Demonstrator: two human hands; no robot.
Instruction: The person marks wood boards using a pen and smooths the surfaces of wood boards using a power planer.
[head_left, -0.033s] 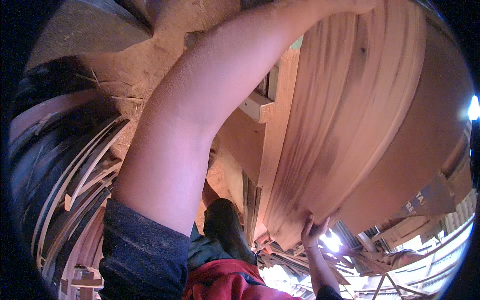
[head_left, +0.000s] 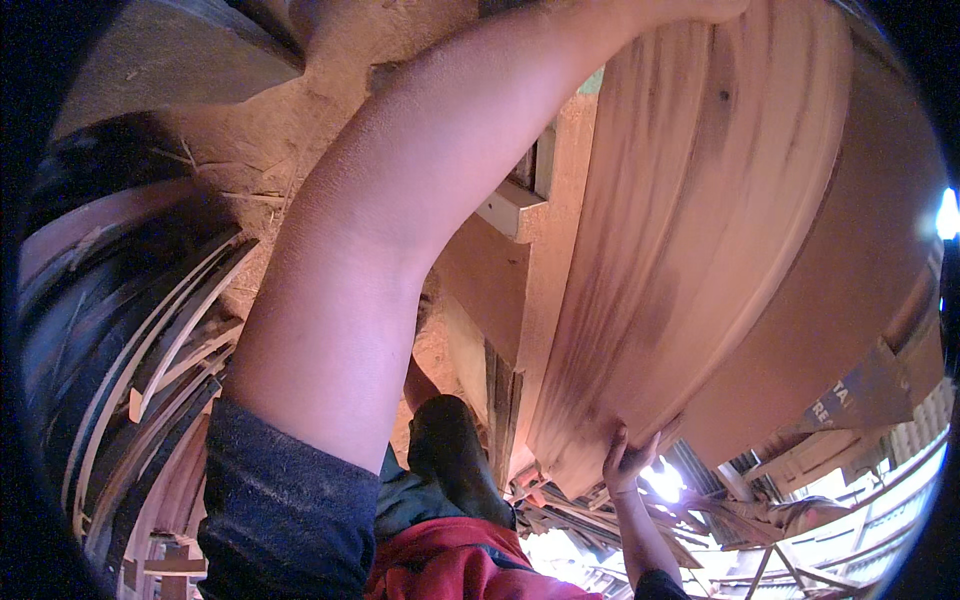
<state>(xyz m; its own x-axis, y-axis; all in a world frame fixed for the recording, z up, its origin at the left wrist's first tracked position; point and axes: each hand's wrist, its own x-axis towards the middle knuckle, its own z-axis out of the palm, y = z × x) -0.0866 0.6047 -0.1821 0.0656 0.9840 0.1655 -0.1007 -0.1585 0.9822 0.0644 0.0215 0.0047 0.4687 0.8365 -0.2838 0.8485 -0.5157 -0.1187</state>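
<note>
A broad reddish-brown wooden board (head_left: 690, 230) with dark grain streaks and a small knot lies lengthwise on the right, bent in look by the lens. My left arm reaches across the view to its far end. There my left hand (head_left: 715, 10) rests at the board, its fingers mostly cut off by the upper rim. At the near end my right hand (head_left: 628, 462) grips the board's end, thumb and fingertips on the wood.
The board lies over a brown flat surface (head_left: 850, 260), beside a pale wooden rail (head_left: 553, 250). Thin wooden strips (head_left: 190, 330) are heaped at left. Sawdust covers the ground (head_left: 330, 100). More scrap wood (head_left: 570, 530) and corrugated sheets stand behind my right arm.
</note>
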